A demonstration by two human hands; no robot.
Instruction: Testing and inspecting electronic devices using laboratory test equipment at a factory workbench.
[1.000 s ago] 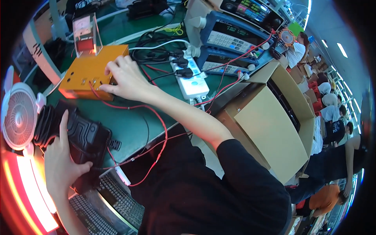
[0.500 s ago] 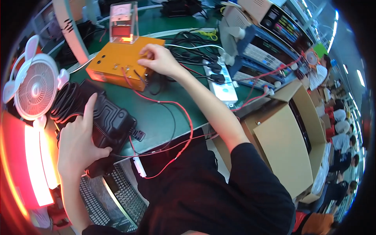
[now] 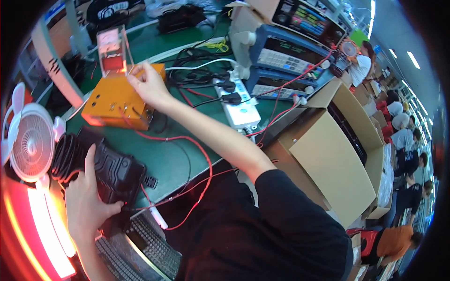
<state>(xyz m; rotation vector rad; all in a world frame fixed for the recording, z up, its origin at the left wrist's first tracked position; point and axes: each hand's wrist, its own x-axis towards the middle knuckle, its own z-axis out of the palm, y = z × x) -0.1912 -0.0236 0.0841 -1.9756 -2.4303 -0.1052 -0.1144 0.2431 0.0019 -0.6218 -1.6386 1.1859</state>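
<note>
My left hand (image 3: 91, 206) rests against a bulky black moulded device (image 3: 115, 168), its index finger stretched out and its thumb spread wide; the other fingers are partly hidden. A coiled black cable (image 3: 68, 157) lies beside that device. Over the orange metal box (image 3: 110, 100), my right hand (image 3: 150, 86) has its fingers bent together at the foot of a clear-cased panel meter (image 3: 112, 51). Whatever is between those fingertips is too small to make out. Red and black leads run from the box to a white inline piece (image 3: 158, 218) at the bench edge.
A white fan (image 3: 32, 147) and a glowing red-white lamp (image 3: 49, 234) stand at left. Right of the box lie a white power strip (image 3: 239, 107) and tangled black cables. Stacked bench instruments (image 3: 286, 54) and an open cardboard box (image 3: 335, 164) are farther right. People work in the background.
My right hand has moved from the right part of the orange box to the meter's foot, its fingers drawing closer together. My left hand stays by the black device. The whole view has shifted.
</note>
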